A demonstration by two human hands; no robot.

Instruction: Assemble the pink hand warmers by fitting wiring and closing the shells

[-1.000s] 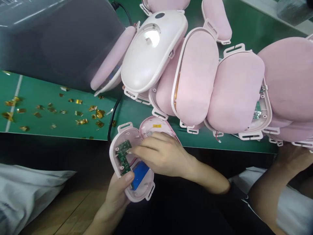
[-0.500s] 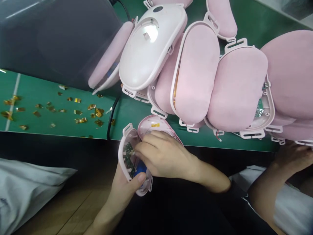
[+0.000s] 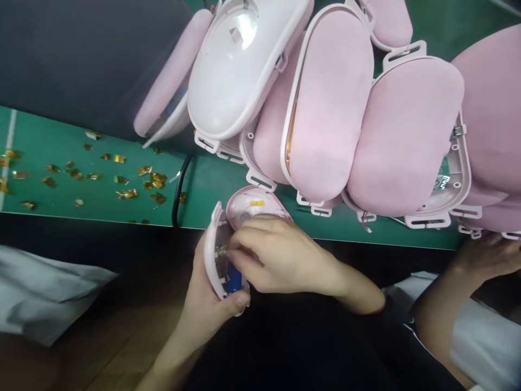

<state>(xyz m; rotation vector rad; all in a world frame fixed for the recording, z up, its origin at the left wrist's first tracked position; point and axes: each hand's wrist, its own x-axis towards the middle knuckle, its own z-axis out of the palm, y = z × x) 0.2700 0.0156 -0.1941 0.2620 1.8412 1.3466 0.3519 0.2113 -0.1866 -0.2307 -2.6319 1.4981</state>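
One left hand (image 3: 207, 304) grips one shell (image 3: 210, 255), right fingers (image 3: 245, 239) apparently inside.

- A green table (image 3: 214, 187) bears a black cable (image 3: 177, 196), which runs to the near edge.
- Left of the cable, scraps of amber tape (image 3: 158, 180) lie scattered; farther left, a pale stripe (image 3: 8, 142) crosses the surface.
- Beyond the cable stands a dark grey bin (image 3: 89, 60).
- Right of the cable, pink shells (image 3: 331, 114) crowd and overlap.
- Just right of the cable, a pink cover (image 3: 240, 202) overlaps the near edge; whether it rests there is unclear.
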